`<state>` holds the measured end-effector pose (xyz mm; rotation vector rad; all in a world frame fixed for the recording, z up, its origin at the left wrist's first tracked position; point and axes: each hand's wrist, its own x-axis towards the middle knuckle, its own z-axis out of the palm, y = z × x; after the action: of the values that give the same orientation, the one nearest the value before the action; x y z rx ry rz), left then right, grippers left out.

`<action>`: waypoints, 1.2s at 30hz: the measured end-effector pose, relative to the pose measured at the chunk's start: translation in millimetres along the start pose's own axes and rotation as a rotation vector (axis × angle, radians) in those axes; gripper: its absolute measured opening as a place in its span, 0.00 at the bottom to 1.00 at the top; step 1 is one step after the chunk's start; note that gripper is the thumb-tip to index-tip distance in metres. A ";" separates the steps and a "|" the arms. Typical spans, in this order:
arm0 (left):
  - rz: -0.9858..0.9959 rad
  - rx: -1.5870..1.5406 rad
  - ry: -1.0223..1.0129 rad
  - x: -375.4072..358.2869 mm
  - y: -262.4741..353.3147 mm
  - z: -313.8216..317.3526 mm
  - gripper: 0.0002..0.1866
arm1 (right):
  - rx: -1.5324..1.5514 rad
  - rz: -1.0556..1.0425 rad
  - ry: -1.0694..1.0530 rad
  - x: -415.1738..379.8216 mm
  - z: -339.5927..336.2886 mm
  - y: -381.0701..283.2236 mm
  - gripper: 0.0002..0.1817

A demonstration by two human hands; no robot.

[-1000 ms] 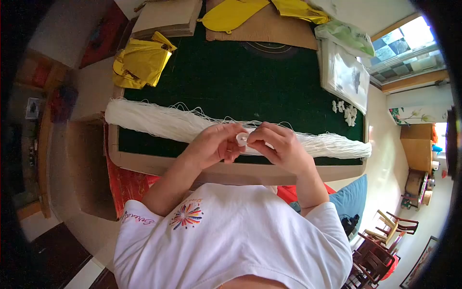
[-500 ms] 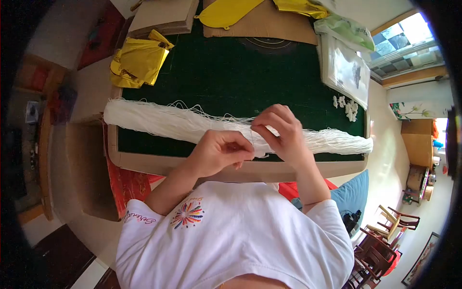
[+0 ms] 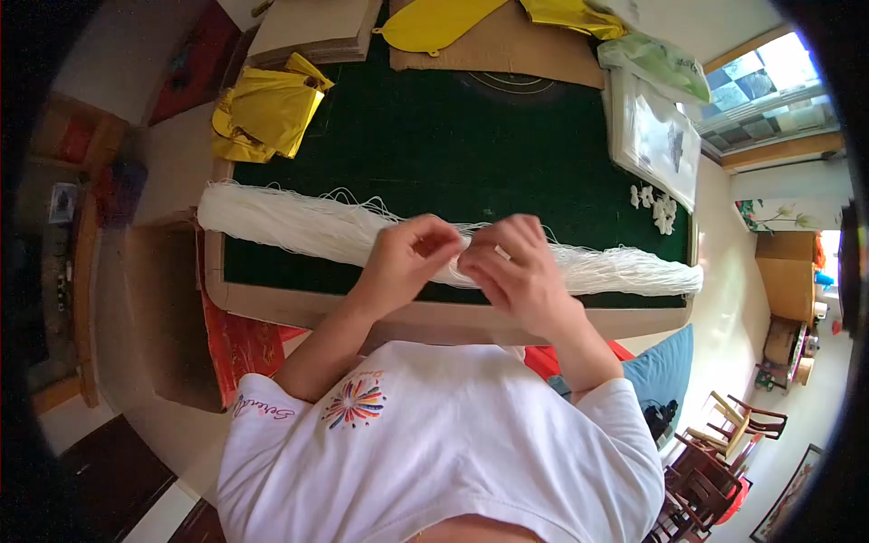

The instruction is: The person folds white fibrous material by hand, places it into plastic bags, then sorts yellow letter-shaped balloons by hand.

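Observation:
A long hank of white thread (image 3: 290, 217) lies across the near side of the green-topped table. Over its middle, my left hand (image 3: 403, 262) is closed in a pinch with the fingertips facing right. My right hand (image 3: 520, 276) is also closed, its fingertips meeting those of the left, and it is slightly blurred. A bit of white thread shows between the two hands; most of it is hidden by the fingers. Behind my wrists, part of the hank's middle is covered.
Yellow foil packaging (image 3: 272, 113) sits at the far left beside stacked cardboard (image 3: 312, 32). A cardboard sheet (image 3: 498, 45) bears flat yellow foil pieces. Clear plastic bags (image 3: 656, 136) and small white pieces (image 3: 663, 214) are on the right. The table's raised rim (image 3: 272, 299) runs near my body.
My left hand has risen away from my body, and my right hand has dropped slightly left, so the fingertips are now close together. The hank stays in place.

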<state>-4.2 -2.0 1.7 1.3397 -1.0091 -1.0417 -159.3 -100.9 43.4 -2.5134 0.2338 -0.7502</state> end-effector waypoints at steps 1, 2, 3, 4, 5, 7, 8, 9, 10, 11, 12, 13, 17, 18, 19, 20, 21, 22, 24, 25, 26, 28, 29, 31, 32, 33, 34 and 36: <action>-0.003 0.000 -0.005 -2.3 -1.7 0.8 0.04 | -0.028 -0.011 0.050 1.3 -2.4 1.5 0.09; -0.012 -0.012 -0.092 -4.9 -0.4 2.2 0.04 | -0.032 0.052 0.032 2.3 -6.6 7.0 0.09; -0.016 -0.025 -0.177 -5.2 2.2 2.7 0.04 | -0.035 0.055 0.034 -0.3 -6.8 8.4 0.09; -0.195 -0.268 -0.169 -3.2 10.9 0.7 0.04 | 0.062 0.133 0.027 -2.5 -5.3 11.4 0.08; -0.192 -0.268 -0.167 -1.1 10.3 0.5 0.04 | 0.160 0.208 0.018 -3.9 -3.2 14.2 0.08; -0.155 -0.374 0.025 1.6 5.2 1.9 0.03 | 0.136 0.235 0.008 -9.6 4.8 9.4 0.07; -0.038 -0.164 0.111 -0.9 2.3 9.8 0.05 | 0.305 0.318 0.083 -11.0 11.2 6.2 0.06; -0.039 -0.167 0.104 0.4 0.9 12.7 0.05 | 0.471 0.402 0.162 -12.6 16.4 4.9 0.06; 0.274 0.159 0.162 2.3 -0.1 15.8 0.06 | 0.463 0.409 0.167 -15.4 20.9 5.8 0.06; 0.591 0.481 0.215 4.7 -0.9 19.2 0.07 | 0.723 0.511 0.261 -19.2 24.6 7.7 0.05; 0.601 0.551 0.134 2.7 2.1 19.7 0.11 | 0.983 0.607 0.360 -22.6 24.4 8.8 0.05; 0.606 0.541 0.122 1.5 4.5 23.3 0.11 | 0.848 0.573 0.400 -25.3 18.8 12.1 0.05; 0.422 0.487 -0.009 -4.1 13.8 21.9 0.17 | 0.261 0.571 0.689 -43.4 -36.2 69.1 0.10; 0.413 0.498 0.017 -5.4 14.3 17.6 0.18 | -0.062 0.655 0.662 -51.7 -61.5 84.0 0.09; 0.419 0.515 0.066 -5.2 12.0 12.7 0.15 | -0.287 0.789 0.609 -69.9 -82.6 109.1 0.08; 0.423 0.508 0.101 -4.3 9.1 7.3 0.14 | -0.406 0.853 0.553 -88.3 -98.3 129.9 0.08; 0.426 0.500 0.136 -3.8 6.8 2.5 0.14 | -0.524 0.915 0.493 -105.6 -109.2 146.8 0.08; 0.390 0.497 0.156 -3.6 7.3 -0.9 0.11 | -0.529 0.917 0.491 -122.9 -115.1 162.0 0.08; 0.367 0.494 0.167 -4.0 5.9 -6.3 0.11 | -0.553 1.021 0.288 -139.0 -120.0 177.2 0.10; 0.345 0.496 0.180 -3.4 5.5 -8.1 0.10 | -0.518 0.950 0.339 -143.1 -121.0 175.6 0.10; 0.340 0.506 0.182 -2.9 6.3 -9.3 0.08 | -0.551 0.902 0.404 -145.7 -122.7 174.1 0.09; 0.341 0.502 0.179 -2.4 4.3 -9.1 0.08 | -0.649 0.880 0.475 -123.3 -119.7 139.7 0.07; 0.349 0.496 0.176 -1.8 3.8 -9.4 0.08 | -0.642 0.884 0.474 -120.6 -111.2 135.8 0.07; 0.356 0.497 0.170 0.3 2.9 -7.2 0.08 | -0.336 0.684 0.254 -108.7 -97.6 124.8 0.07; 0.367 0.492 0.165 1.4 2.8 -5.6 0.08 | -0.121 0.771 0.159 -97.6 -82.7 110.3 0.07; 0.368 0.494 0.164 2.4 3.5 -4.3 0.08 | -0.200 0.691 0.010 -86.5 -71.4 100.9 0.06; 0.376 0.500 0.160 3.2 4.4 -3.0 0.08 | -0.144 0.697 -0.017 -78.4 -58.4 94.4 0.06; 0.383 0.507 0.160 2.5 5.3 -2.1 0.09 | -0.128 0.641 -0.071 -67.3 -39.2 87.7 0.05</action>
<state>-1.6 -4.1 6.9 1.5198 -1.3965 -0.3932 -238.9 -172.5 -4.6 -2.3527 1.0259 -0.3889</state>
